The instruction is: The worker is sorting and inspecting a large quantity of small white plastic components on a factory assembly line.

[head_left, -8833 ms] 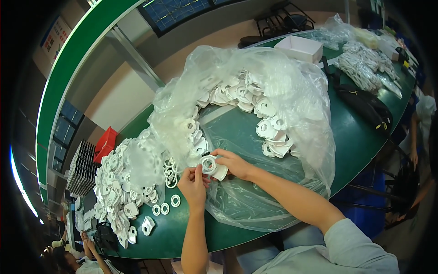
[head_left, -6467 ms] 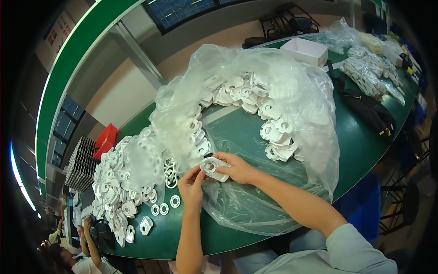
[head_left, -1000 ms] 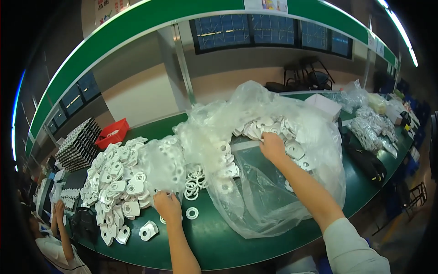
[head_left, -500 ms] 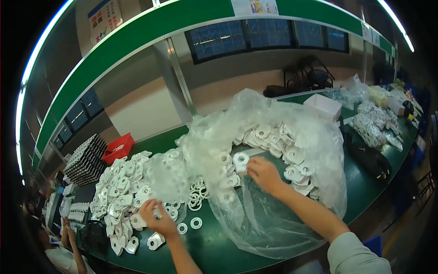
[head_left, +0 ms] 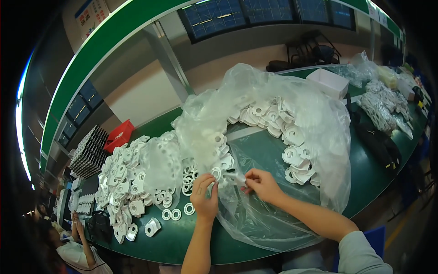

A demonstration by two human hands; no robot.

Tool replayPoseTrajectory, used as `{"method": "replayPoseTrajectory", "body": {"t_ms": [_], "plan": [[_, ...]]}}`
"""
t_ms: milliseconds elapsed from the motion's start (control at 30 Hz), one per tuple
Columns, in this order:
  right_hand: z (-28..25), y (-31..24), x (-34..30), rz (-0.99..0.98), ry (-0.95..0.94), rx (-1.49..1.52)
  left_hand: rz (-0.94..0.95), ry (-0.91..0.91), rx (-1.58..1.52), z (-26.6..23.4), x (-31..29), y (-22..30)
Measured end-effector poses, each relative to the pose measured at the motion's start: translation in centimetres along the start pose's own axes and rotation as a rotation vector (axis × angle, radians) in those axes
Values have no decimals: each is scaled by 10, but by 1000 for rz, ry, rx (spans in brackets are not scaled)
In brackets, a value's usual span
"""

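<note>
My left hand [head_left: 205, 196] pinches a white ring [head_left: 216, 173] between thumb and fingers. Close to its right, my right hand [head_left: 262, 185] grips a white plastic plate [head_left: 236, 178] by one end. Ring and plate are near each other over a large clear plastic bag [head_left: 255, 219]; whether they touch I cannot tell. Loose white rings [head_left: 189, 208] lie on the table left of my left hand, with more rings heaped behind them. White plates with round holes [head_left: 296, 157] lie in a curved row on the bag beyond my right hand.
A big pile of white plates [head_left: 123, 178] covers the green table [head_left: 237, 255] at left, partly under plastic. Behind it stand a red bin [head_left: 119, 136] and stacked trays [head_left: 87, 153]. A white box [head_left: 327, 83] and bagged parts [head_left: 383, 107] sit at far right. Another person [head_left: 82, 251] is at far left.
My left hand has moved right from the ring pile and now has a ring. My right hand has come down with the plate, so both hands are close together. The view has shifted.
</note>
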State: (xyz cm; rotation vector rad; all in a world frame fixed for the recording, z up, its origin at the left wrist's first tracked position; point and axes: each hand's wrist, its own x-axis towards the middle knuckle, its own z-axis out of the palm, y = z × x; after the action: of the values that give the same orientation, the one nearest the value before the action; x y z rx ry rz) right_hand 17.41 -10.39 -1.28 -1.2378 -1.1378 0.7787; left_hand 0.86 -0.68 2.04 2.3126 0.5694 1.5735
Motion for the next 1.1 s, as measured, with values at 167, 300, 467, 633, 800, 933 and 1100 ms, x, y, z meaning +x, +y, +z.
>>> {"method": "replayPoseTrajectory", "body": {"t_ms": [167, 300, 467, 633, 800, 933, 1100], "plan": [[0, -1, 0, 346, -26, 751, 88, -164, -17, 5, -6, 2], [-8, 14, 1, 329, 22, 868, 147, -329, 38, 7, 3, 19], [-7, 16, 2, 345, 20, 901, 195, -347, 102, 4, -4, 7], [-17, -4, 2, 408, -162, 959, 212, -318, 39, 0, -4, 13], [-17, -13, 4, 558, -381, 695, 241, -347, -69, 1, -4, 10], [-8, -9, 3, 435, -354, 491, 249, -363, -81, 3, -8, 8], [-10, -2, 3, 382, -303, 523, 3, -58, 171, -27, 12, -11]]}}
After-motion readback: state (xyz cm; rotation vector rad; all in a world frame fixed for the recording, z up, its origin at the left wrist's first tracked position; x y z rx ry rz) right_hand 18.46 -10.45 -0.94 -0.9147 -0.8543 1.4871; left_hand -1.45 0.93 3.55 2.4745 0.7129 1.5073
